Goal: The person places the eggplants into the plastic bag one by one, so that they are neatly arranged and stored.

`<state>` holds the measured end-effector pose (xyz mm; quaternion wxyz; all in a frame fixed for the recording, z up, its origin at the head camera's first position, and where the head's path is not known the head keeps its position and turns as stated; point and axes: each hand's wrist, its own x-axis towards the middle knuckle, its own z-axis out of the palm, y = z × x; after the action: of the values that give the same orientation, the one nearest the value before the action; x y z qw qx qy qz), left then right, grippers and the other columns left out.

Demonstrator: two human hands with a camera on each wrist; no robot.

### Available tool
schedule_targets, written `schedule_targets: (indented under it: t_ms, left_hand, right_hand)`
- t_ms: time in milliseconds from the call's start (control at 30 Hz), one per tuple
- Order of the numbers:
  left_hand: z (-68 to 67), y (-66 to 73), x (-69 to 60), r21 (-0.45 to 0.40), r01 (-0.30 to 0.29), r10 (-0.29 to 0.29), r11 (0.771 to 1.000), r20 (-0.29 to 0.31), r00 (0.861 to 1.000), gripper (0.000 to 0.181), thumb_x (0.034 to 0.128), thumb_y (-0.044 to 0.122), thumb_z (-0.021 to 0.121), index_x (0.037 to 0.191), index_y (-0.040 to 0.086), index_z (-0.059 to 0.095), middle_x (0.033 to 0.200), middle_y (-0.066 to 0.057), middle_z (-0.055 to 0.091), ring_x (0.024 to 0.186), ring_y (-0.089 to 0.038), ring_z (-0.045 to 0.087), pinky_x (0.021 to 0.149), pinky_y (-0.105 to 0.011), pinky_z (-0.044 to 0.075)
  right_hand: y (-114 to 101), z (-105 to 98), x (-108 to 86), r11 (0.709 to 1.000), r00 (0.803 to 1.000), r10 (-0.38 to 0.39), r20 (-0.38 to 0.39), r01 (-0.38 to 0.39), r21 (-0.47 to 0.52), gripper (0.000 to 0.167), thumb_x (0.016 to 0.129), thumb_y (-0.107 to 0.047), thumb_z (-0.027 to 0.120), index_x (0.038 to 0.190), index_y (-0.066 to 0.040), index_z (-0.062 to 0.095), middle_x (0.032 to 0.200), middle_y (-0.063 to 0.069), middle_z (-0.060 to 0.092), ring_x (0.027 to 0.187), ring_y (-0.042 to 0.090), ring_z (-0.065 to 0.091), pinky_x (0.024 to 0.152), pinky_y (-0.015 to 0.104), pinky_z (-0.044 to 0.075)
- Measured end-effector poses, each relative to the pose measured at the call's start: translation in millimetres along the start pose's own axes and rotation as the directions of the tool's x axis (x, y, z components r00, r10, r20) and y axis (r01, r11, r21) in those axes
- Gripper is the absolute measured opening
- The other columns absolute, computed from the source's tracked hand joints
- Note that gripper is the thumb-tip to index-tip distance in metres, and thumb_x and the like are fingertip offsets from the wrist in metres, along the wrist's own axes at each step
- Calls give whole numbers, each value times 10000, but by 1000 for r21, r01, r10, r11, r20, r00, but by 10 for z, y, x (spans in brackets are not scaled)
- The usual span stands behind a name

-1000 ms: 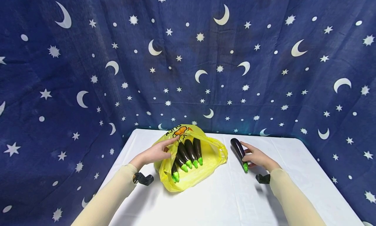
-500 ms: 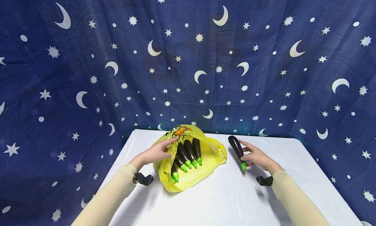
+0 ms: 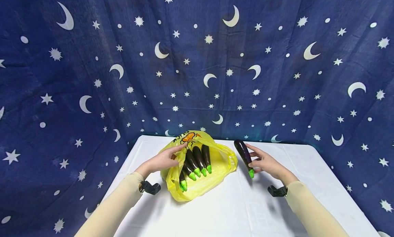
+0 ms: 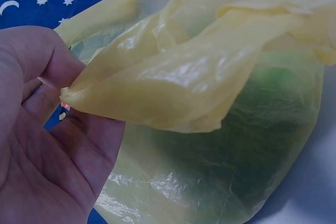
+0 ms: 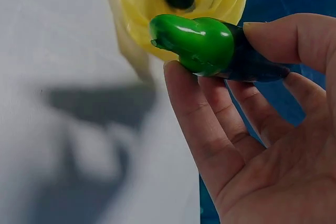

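My left hand (image 3: 164, 159) pinches the rim of a yellow plastic bag (image 3: 218, 165) between thumb and fingers; the left wrist view shows the pinched edge (image 4: 157, 100) up close. The bag lies on its side with its mouth spread toward me. Several dark eggplants (image 3: 200, 159) with green stem ends lie side by side inside it. My right hand (image 3: 267, 165) holds one more eggplant (image 3: 244, 154) just right of the bag, its green end toward me. In the right wrist view, thumb and fingertips grip this eggplant near its green cap (image 5: 205, 44), above the table.
A white cloth covers the table (image 3: 221, 216). A dark blue curtain (image 3: 184, 42) with moons and stars hangs behind and at both sides. Each wrist wears a black strap camera, one of them at the right wrist (image 3: 277, 191).
My right hand has lifted the eggplant off the table and carried it a little left, toward the bag. The left hand and the bag have stayed in place.
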<state>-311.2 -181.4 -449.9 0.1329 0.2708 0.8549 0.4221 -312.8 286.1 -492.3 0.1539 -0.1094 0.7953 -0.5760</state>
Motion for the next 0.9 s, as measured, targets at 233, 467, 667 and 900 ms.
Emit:
schedule_targets:
  t_ms: [233, 467, 667, 900]
  left_hand:
    - [0, 8, -5, 3, 1, -1, 1000, 0, 1000, 842, 877, 24, 621, 1629, 233, 307, 1618, -85, 371, 1318, -262, 494, 1072, -447, 412]
    - [2, 17, -12, 8, 5, -5, 1000, -5, 1000, 849, 873, 25, 623, 1630, 241, 305, 1620, -85, 367, 1346, -268, 474, 1088, -453, 399]
    - [2, 19, -10, 7, -4, 4, 1000, -4, 1000, 850, 875, 19, 616, 1632, 235, 298, 1638, -64, 338, 1419, -290, 412, 1112, -463, 384]
    - [0, 21, -4, -1, -11, 11, 1000, 1, 1000, 846, 880, 9, 616, 1633, 219, 293, 1659, -24, 292, 1435, -319, 386, 1135, -471, 360]
  right_hand:
    - [-129, 106, -32, 999, 999, -30, 26, 29, 22, 895, 884, -36, 682, 1645, -226, 250, 1439, 285, 443, 1023, 289, 667, 759, 452, 589]
    - [-269, 206, -70, 995, 993, -88, 84, 85, 44, 869, 908, -55, 668, 1647, -216, 240, 1435, 297, 441, 1046, 324, 665, 801, 468, 587]
    - [-375, 260, -85, 990, 982, -128, 139, 118, 73, 869, 918, -42, 678, 1648, -202, 233, 1419, 305, 438, 1025, 309, 667, 810, 447, 586]
    - [-466, 377, -98, 991, 972, -128, 194, 119, 59, 878, 889, -18, 683, 1640, -202, 267, 1405, 276, 478, 1044, 307, 668, 794, 450, 584]
